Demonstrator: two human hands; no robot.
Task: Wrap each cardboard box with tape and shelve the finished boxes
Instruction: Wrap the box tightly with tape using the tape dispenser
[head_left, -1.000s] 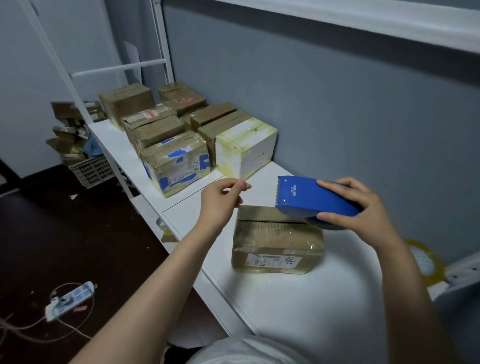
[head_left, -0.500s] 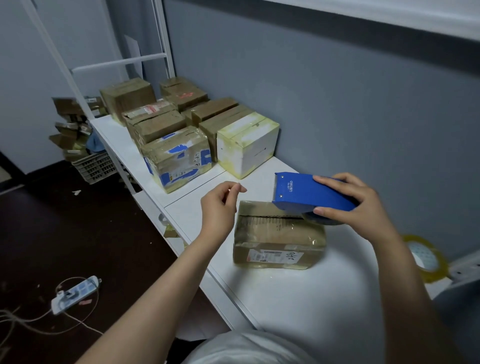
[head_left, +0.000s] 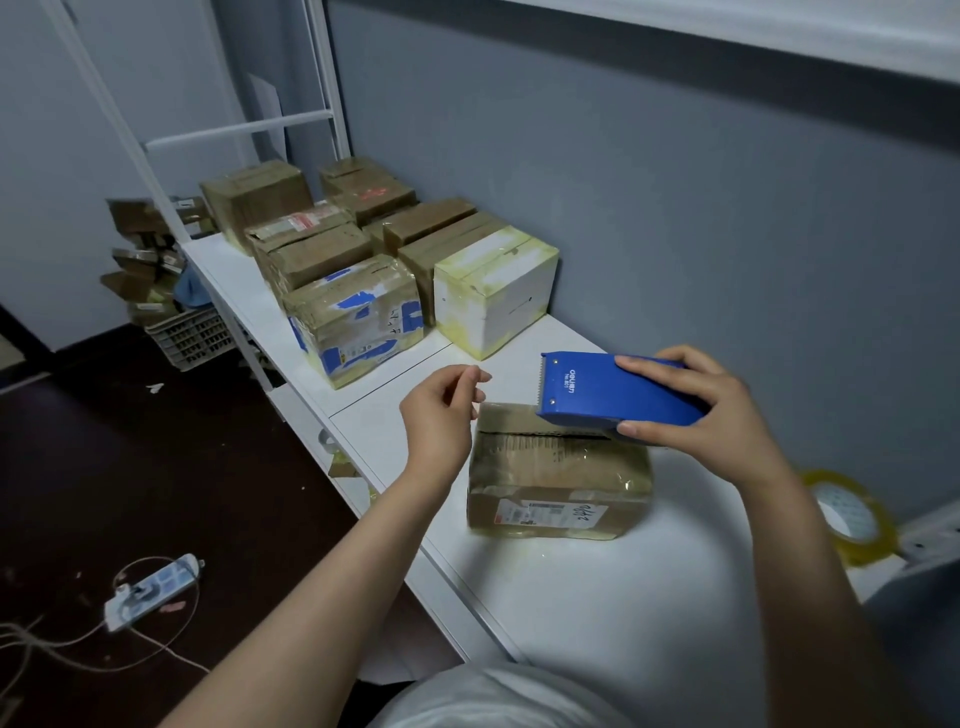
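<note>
A small brown cardboard box (head_left: 558, 478), glossy with clear tape and bearing a white label on its near side, lies on the white shelf top (head_left: 571, 597). My right hand (head_left: 711, 415) grips a blue tape dispenser (head_left: 613, 392) just above the box's far top edge, toothed end pointing left. My left hand (head_left: 441, 410) hovers beside the box's left end, fingers curled, thumb and fingertips drawn together near the dispenser's teeth. No tape strand is visible between them.
Several taped boxes (head_left: 353, 317) and a white box (head_left: 493, 291) stand in rows farther left along the shelf, against the grey wall. A yellowish tape roll (head_left: 852, 519) lies at the right. On the dark floor are a power strip (head_left: 150, 590) and a crate (head_left: 192, 335).
The right hand has lowered the dispenser slightly toward the box top. The left hand has stayed beside the box's left end, its fingers curled.
</note>
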